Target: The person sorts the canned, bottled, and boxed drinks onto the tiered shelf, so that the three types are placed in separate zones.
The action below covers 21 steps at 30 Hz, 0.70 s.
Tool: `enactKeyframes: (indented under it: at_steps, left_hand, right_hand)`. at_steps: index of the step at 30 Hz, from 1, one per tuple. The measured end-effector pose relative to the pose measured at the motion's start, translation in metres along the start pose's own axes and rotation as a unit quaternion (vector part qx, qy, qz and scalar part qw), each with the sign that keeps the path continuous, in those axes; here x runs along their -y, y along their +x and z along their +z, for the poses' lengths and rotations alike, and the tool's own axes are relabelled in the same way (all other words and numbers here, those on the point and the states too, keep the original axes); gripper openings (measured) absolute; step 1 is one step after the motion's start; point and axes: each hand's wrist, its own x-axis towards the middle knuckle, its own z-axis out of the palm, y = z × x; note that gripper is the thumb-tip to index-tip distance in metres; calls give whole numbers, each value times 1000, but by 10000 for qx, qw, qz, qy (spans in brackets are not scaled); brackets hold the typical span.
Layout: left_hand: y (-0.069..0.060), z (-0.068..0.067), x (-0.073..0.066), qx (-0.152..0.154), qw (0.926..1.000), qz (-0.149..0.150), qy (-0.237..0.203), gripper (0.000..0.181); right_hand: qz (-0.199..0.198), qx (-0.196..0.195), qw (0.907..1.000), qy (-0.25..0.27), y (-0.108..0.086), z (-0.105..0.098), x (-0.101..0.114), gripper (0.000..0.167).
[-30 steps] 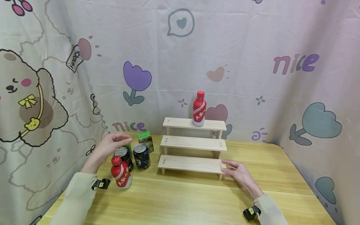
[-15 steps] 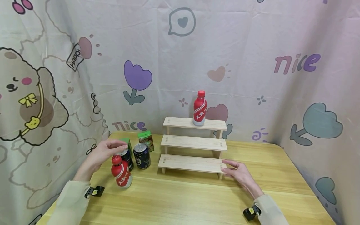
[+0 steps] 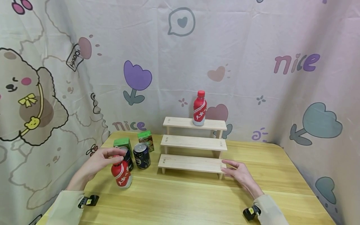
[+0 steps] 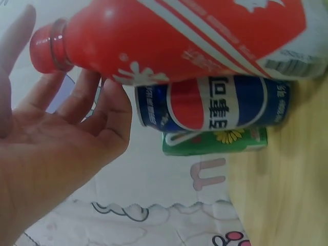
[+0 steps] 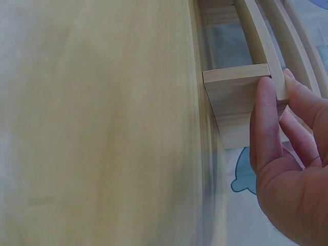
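Observation:
My left hand (image 3: 97,164) is at the neck of a red and white bottle (image 3: 121,175) standing on the table. In the left wrist view its thumb is apart from the red cap (image 4: 48,47) and the other fingers lie behind it, relaxed; contact cannot be told. Just behind the bottle are a dark blue soda can (image 4: 215,104) and a green box (image 3: 122,143). With thumb and fingers, my right hand (image 3: 241,175) pinches the right end of the lowest step of a three-step wooden shelf (image 3: 191,163). A second red bottle (image 3: 199,111) stands upright on the top step.
Another dark can (image 3: 142,156) and a green and brown box (image 3: 146,141) stand between the left group and the shelf. The wooden table (image 3: 180,200) spreads in front of the shelf. A printed curtain (image 3: 242,40) hangs behind and at both sides.
My left hand has come down and toward me, from above the can and green box to the near bottle's cap. The right hand has stayed on the shelf.

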Motion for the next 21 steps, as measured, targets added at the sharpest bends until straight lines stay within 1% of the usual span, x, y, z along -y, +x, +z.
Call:
enactKeyframes:
  at_steps: [1,6,7,9,12,17,21]
  left_hand:
    - [-2,-1,1,71,10000,32,-30,45]
    - [-9,-2,9,173,9997,-149,-22,50]
    - [-10,-3,10,180,9996,-210,-24,51]
    - [-11,-3,14,147,9996,-225,30,54]
    - [-14,-2,19,139,9996,-195,163,58]
    - [-18,3,23,157,9992,-259,278,65]
    - [-20,5,24,189,9991,-136,348,67]
  right_hand:
    - [-4,0,10000,17,0,0,0,54]
    - [-8,15,10000,80,0,0,0,54]
    - [-14,9,10000,93,0,0,0,54]
    - [-18,2,9999,118,1,0,0,54]
    - [-21,0,9999,171,2,-1,-1,55]
    - [-3,33,9996,289,3,-1,-2,57]
    - [-3,51,9996,279,2,-1,-2,57]
